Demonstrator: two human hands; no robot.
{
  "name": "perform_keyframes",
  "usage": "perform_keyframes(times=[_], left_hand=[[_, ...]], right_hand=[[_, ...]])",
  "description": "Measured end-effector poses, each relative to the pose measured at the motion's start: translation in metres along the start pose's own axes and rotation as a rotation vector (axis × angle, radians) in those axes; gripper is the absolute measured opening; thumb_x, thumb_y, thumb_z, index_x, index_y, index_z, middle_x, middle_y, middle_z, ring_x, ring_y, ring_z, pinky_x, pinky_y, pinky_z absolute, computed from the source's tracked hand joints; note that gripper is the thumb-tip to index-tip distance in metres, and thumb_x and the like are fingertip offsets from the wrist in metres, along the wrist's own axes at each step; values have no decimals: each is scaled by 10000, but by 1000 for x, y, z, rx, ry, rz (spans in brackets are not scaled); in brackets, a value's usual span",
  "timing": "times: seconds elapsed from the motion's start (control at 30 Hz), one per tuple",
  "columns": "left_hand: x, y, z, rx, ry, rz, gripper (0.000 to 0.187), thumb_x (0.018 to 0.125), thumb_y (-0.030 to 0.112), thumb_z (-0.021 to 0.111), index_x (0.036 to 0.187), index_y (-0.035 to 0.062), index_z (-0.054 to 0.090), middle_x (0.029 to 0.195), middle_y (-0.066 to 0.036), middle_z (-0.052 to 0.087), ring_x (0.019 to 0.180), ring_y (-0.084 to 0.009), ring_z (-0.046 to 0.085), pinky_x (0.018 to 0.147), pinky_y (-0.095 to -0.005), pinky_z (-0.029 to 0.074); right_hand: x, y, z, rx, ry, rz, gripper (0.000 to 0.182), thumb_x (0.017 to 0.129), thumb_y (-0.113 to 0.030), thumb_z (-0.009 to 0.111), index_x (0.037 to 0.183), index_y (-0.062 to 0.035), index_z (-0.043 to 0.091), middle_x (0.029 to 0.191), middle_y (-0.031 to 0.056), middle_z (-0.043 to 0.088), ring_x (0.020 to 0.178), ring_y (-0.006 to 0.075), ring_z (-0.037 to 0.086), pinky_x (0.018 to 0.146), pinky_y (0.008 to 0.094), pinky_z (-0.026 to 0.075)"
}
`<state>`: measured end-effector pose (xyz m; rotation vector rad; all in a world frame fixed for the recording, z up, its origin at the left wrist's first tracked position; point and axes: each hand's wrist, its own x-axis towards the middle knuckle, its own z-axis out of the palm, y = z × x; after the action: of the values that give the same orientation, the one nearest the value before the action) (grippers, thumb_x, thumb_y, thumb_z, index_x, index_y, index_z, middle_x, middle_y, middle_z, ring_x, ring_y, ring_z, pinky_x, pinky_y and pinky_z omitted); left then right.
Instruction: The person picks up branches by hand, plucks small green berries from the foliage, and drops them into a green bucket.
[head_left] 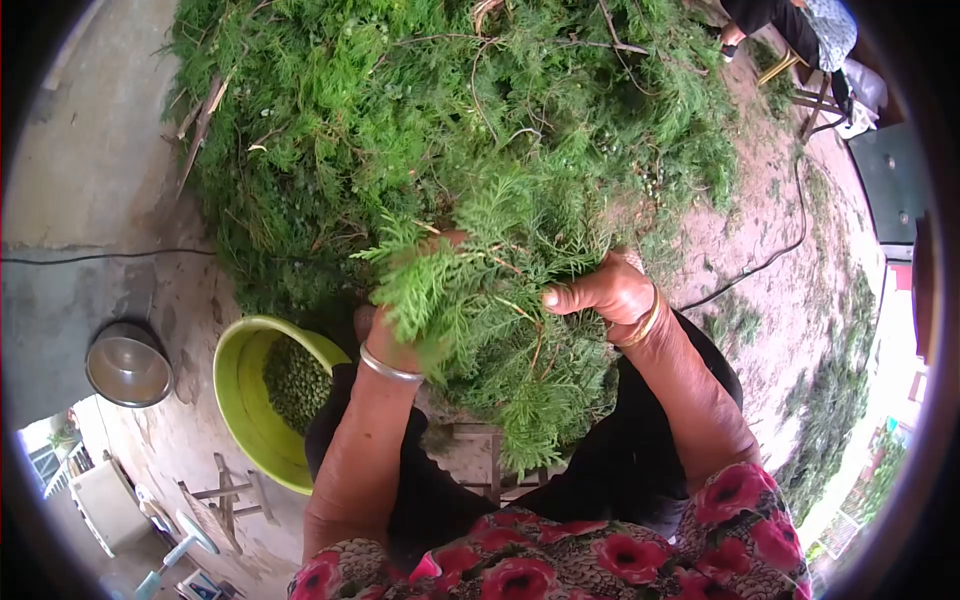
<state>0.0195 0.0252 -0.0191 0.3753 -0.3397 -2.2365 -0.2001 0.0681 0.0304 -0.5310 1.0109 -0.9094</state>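
A leafy evergreen branch [525, 300] with flat, feathery green sprays is held up in front of my body. My right hand [608, 293] is closed on its right side, the thumb pressed over the foliage. On the left, my left hand [392, 338] is wrapped in among the sprays; leaves cover most of its fingers, and it is closed on the branch. Just beyond both hands lies a large heap of cut evergreen branches [430, 120]. Beside my left forearm stands a yellow-green bucket [232, 385] holding many small green cones or berries [295, 385].
A metal bowl [128, 365] sits on the floor at the left. A wooden stool [228, 500] is below the bucket. Dark cables [775, 255] run across the ground on both sides. Another person [790, 30] sits at the upper right. Scattered greenery [835, 370] lies at the right.
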Motion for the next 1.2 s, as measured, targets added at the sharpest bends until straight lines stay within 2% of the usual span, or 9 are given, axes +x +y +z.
perform_keyframes(times=[0.07, 0.4, 0.5, 0.6, 0.77, 0.83, 0.87, 1.0, 1.2], left_hand=[[-5, -8, 12, 651, 8, 176, 331, 948, 285, 401, 1136, 37, 512, 1207, -113, 533, 1059, -226, 540, 907, -353, 461], [-4, -16, -11, 455, 19, 90, 679, 902, 601, 283, 1272, 50, 423, 1154, -174, 547, 1054, -282, 532, 914, -400, 445], [-4, -11, -57, 2363, 77, 552, 466, 783, 314, 615, 1148, 37, 531, 1147, -156, 551, 1060, -367, 510, 1008, -473, 318], [-7, -3, -56, 1242, 234, 265, 446, 673, 165, 657, 1084, 16, 571, 1133, -147, 557, 1088, -398, 486, 1011, -540, 284], [-10, 9, -44, 1787, 180, 511, 363, 657, 128, 660, 992, 8, 590, 1093, -141, 575, 1057, -343, 494, 959, -543, 301], [0, 34, -16, 1924, 789, 365, 97, 743, 7, 632, 836, 29, 621, 737, -88, 629, 594, -173, 567, 545, -334, 478], [-5, 34, 24, 1100, 937, 460, 59, 785, -26, 609, 780, 31, 619, 591, -26, 581, 439, -78, 463, 374, -222, 363], [-76, 121, -4, 688, 1014, 501, 213, 725, 80, 669, 905, -13, 603, 746, -99, 595, 567, -158, 522, 451, -250, 412], [-237, 207, -101, 1658, 1302, 427, 446, 691, 190, 675, 1056, -45, 573, 929, -153, 598, 906, -263, 576, 816, -431, 474]], right_hand=[[-1, 0, 2, -123, -37, -51, 616, 644, -77, 798, 1194, -16, 529, 1078, 96, 629, 1010, 216, 572, 892, 341, 439], [18, 15, 11, -37, 7, -158, 516, 726, 59, 674, 1203, -35, 500, 1018, 65, 642, 869, 149, 588, 719, 295, 503], [18, 13, 11, -31, 33, -178, 484, 733, 67, 665, 1181, -55, 529, 982, 47, 644, 874, 158, 592, 740, 309, 501], [16, 12, 11, -31, -3, -144, 466, 731, 61, 673, 1162, -56, 541, 980, 49, 644, 888, 158, 594, 767, 311, 495], [12, 13, 7, 7, 55, -149, 322, 719, -34, 737, 1001, 14, 591, 969, 96, 648, 915, 212, 611, 861, 335, 471], [7, 5, -4, -15, 186, -159, 261, 746, -95, 724, 952, 8, 601, 931, 92, 649, 874, 204, 614, 822, 319, 479], [4, 0, -14, -37, 327, -160, 228, 774, -155, 712, 904, 2, 611, 893, 87, 649, 832, 195, 616, 784, 304, 487], [7, -6, -55, 521, 102, -201, 188, 835, -218, 636, 851, -31, 622, 816, 58, 639, 702, 158, 595, 650, 279, 489], [-8, -23, -47, 697, 271, -342, 103, 865, -117, 545, 886, -16, 554, 762, 68, 612, 564, 157, 560, 510, 289, 498]])
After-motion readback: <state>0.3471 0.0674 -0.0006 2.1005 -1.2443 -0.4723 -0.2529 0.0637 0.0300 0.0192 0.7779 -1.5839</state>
